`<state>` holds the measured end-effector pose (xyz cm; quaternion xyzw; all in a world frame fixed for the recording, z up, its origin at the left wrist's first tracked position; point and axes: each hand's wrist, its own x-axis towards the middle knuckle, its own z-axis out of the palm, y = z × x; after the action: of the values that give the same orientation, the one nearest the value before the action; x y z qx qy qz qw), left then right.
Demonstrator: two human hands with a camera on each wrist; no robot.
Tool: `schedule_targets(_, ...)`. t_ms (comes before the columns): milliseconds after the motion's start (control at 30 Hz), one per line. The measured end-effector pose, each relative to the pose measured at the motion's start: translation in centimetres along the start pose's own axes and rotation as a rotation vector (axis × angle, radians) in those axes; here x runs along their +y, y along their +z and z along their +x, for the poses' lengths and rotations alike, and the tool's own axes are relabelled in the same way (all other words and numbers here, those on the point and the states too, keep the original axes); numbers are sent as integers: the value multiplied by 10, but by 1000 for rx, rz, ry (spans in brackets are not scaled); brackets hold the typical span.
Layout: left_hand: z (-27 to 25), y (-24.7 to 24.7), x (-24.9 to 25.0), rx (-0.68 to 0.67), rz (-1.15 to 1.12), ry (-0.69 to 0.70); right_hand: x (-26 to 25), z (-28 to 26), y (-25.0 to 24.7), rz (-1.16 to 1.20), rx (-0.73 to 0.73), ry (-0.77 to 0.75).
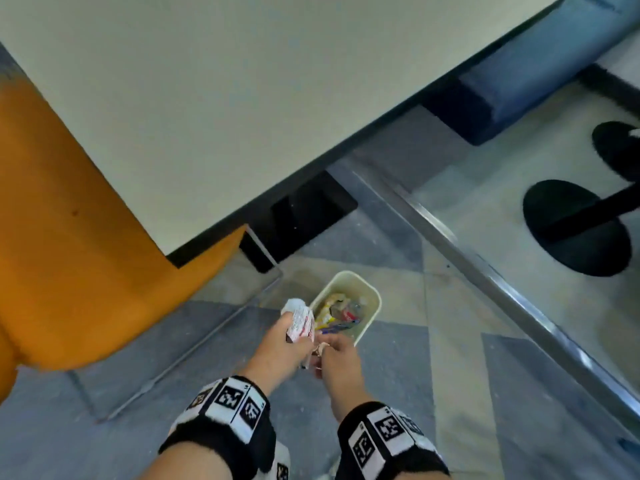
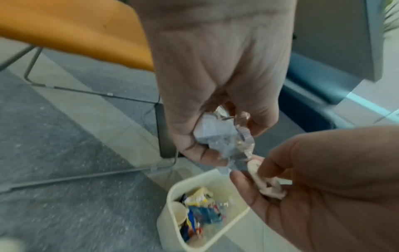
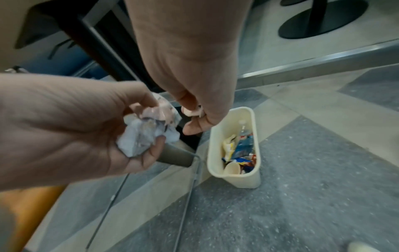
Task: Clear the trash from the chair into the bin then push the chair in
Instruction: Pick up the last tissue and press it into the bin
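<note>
Head view: two hands hover low in the centre, each with one piece of trash, just short of one bin. The left hand (image 1: 287,344) clenches a crumpled white wrapper (image 1: 298,318) with red print. The right hand (image 1: 337,355) pinches a small pale scrap (image 1: 320,348), perhaps tissue; it is blurred. The cream plastic bin (image 1: 376,297), oblong with rounded corners, stands mouth up on the speckled floor (image 1: 450,393). Its long axis runs up-frame in the right wrist view, and it holds mixed litter (image 1: 341,311). One orange chair (image 1: 69,237) fills the left, overlapped by the pale table (image 1: 242,98).
</note>
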<state>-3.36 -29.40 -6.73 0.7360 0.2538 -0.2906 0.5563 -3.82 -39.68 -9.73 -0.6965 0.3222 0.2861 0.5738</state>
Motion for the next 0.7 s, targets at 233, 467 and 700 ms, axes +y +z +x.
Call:
schedule_targets(233, 71, 87, -21, -22, 40, -165, 34, 63, -50, 176, -47, 140)
schedule_targets(467, 150, 106, -47, -20, 78, -257, 62, 147, -54, 220, -122, 191)
schedule_targets(700, 186, 114, -60, -51, 175, -272, 88, 182, -49, 292, -160, 216)
